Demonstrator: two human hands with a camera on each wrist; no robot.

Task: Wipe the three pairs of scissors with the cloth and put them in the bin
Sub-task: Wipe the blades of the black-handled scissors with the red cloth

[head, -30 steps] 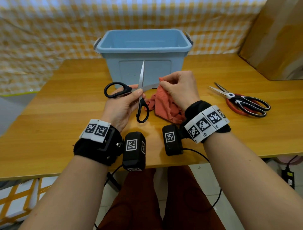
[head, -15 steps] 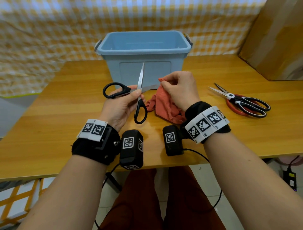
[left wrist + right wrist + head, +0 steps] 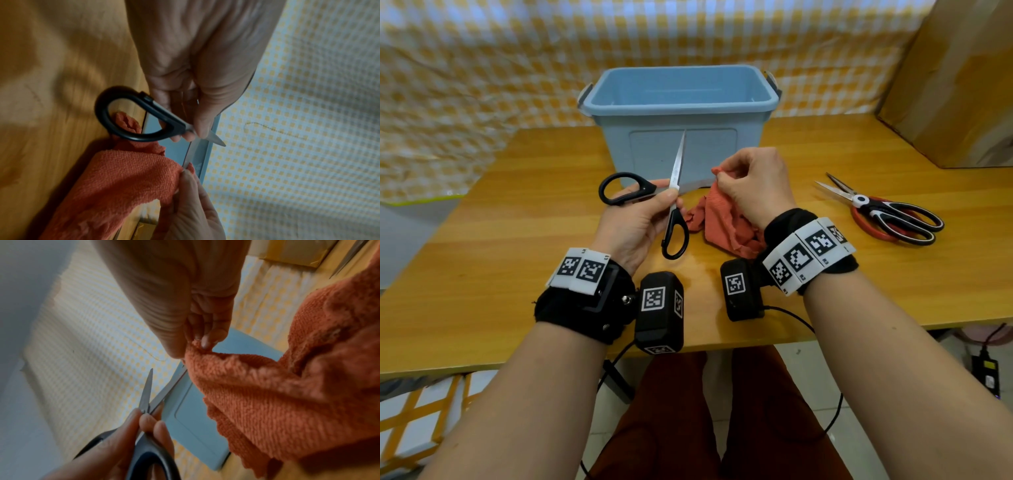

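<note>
My left hand (image 3: pixel 654 202) pinches the black-handled scissors (image 3: pixel 675 219) at their pivot, with the blades spread wide above the table. One blade points up in front of the blue bin (image 3: pixel 681 102); the other runs right toward the orange cloth (image 3: pixel 722 222). My right hand (image 3: pixel 722 174) pinches a fold of that cloth around the end of this blade, seen in the left wrist view as cloth (image 3: pixel 127 172) at the blade, and in the right wrist view as scissors (image 3: pixel 148 395) beside cloth (image 3: pixel 277 394). Two more pairs of scissors (image 3: pixel 887 214), one black-and-white and one red, lie stacked at the right.
The wooden table (image 3: pixel 500 240) carries the bin at the back centre. A cardboard box (image 3: pixel 962 75) stands at the back right. A yellow checked sheet (image 3: pixel 482 61) hangs behind the table. Cables hang below the front edge.
My right hand with the cloth has slid right along the horizontal blade toward its tip. The left hand has kept the scissors almost still.
</note>
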